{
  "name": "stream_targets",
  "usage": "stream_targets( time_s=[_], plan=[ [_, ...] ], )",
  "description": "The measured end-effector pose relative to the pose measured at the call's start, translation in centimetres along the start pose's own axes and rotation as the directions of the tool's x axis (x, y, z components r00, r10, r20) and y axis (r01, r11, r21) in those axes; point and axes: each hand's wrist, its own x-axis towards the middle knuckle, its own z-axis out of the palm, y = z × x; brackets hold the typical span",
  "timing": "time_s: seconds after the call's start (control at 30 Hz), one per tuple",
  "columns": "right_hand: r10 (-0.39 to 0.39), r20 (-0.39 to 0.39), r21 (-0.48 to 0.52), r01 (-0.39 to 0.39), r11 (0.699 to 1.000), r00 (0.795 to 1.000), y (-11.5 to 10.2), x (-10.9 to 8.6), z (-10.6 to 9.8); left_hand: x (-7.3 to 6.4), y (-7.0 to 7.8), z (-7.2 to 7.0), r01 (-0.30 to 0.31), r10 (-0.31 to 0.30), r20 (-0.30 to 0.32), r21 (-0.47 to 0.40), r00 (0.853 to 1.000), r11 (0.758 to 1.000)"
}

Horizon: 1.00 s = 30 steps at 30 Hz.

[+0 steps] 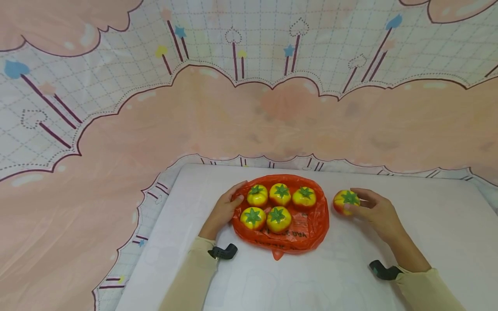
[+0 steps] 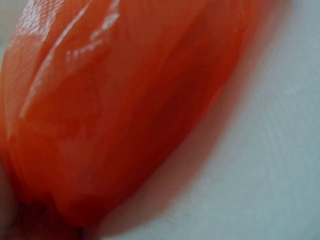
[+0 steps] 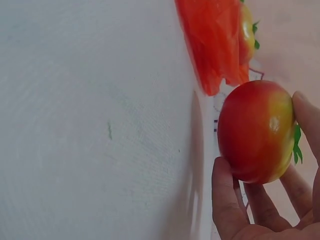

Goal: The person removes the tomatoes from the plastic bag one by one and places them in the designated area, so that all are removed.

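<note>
A red plastic bag (image 1: 299, 224), spread wide like a shallow dish, holds several glossy yellow-and-red tomatoes (image 1: 279, 219) with green star-shaped tops. My left hand (image 1: 222, 211) grips the bag's left rim, thumb on the inner side. In the left wrist view, the bag's crinkled outer side (image 2: 115, 110) fills much of the picture and hides most of that hand. Off the bag's right side, my right hand (image 1: 375, 211) holds one more tomato (image 1: 345, 201) between thumb and fingers. Seen from the right wrist, this tomato (image 3: 256, 131) has its green top facing right.
Everything stands on a white table (image 1: 249, 280). Behind and to the left hangs a pinkish, cloud-patterned cloth (image 1: 249, 121). A small black device (image 1: 223, 251) sits at the left wrist, and another black device (image 1: 384, 271) at the right.
</note>
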Motion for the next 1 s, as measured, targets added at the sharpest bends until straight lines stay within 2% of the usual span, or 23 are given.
stream_targets(
  time_s=[0.47,1.0],
  plan=[
    [0.017,-0.004,-0.018,-0.018,1.0,1.0,0.3,1.6,0.3,-0.1,0.1,0.1,0.004,-0.004,0.002,0.001,1.0,1.0],
    [0.046,0.026,-0.02,-0.045,0.999,0.999,0.3,2.6,0.5,-0.1,0.0,0.1,-0.028,0.028,0.002,-0.003,1.0,1.0]
  ],
)
